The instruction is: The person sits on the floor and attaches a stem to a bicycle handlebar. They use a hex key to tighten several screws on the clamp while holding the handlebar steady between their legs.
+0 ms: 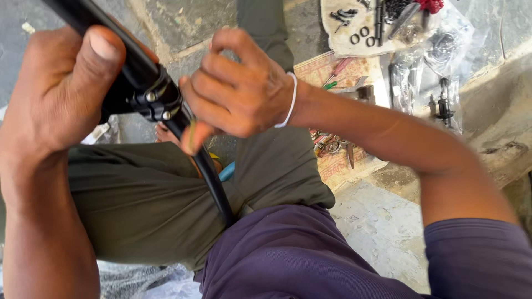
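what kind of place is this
Probably an informal bicycle repair spot on the ground outdoors. The left hand holds a black tube with a bolted clamp, the right hand works at it, and loose parts and tools lie on the stone floor.

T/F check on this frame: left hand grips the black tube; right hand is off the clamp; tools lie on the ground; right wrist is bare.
1. The left hand grips the black tube. True.
2. The right hand is away from the clamp. False: its fingers are at the clamp.
3. Tools lie on the ground. True.
4. The right wrist is bare. False: it wears a white band.
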